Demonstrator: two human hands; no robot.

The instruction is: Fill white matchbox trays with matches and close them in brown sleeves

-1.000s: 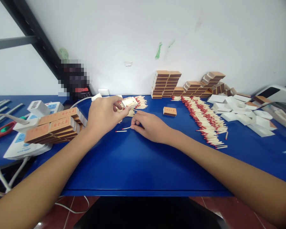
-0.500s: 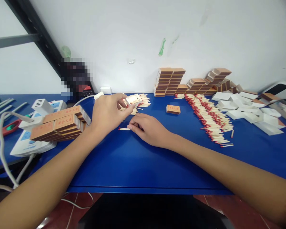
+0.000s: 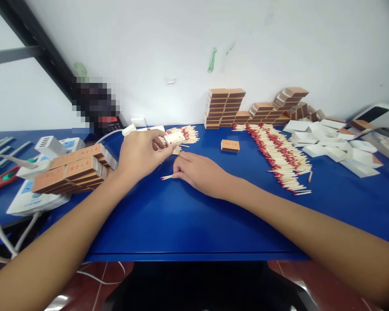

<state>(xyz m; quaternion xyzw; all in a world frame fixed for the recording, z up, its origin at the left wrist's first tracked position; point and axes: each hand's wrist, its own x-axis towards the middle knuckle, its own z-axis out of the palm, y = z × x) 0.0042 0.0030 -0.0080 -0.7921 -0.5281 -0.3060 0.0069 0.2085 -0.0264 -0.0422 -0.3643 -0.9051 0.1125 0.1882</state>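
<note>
My left hand (image 3: 139, 156) is closed on a small white matchbox tray (image 3: 174, 138), held just above the blue table (image 3: 188, 216). Beside it my right hand (image 3: 199, 172) rests palm down, fingertips pinching loose matches (image 3: 167, 176) lying on the table. Just behind both hands lies a small heap of red-tipped matches (image 3: 188, 133). A single brown matchbox (image 3: 230, 145) lies flat to the right of the hands.
A pile of brown matchboxes (image 3: 74, 169) rests on white power strips (image 3: 32, 196) at left. Stacked matchboxes (image 3: 225, 109) line the wall. A long row of matches (image 3: 280, 157) and white inner trays (image 3: 333, 149) fill the right side. Cables hang off the left edge.
Both hands stay in nearly the same place. My right fingers have drawn the loose matches closer together; the tray in my left hand has dipped slightly.
</note>
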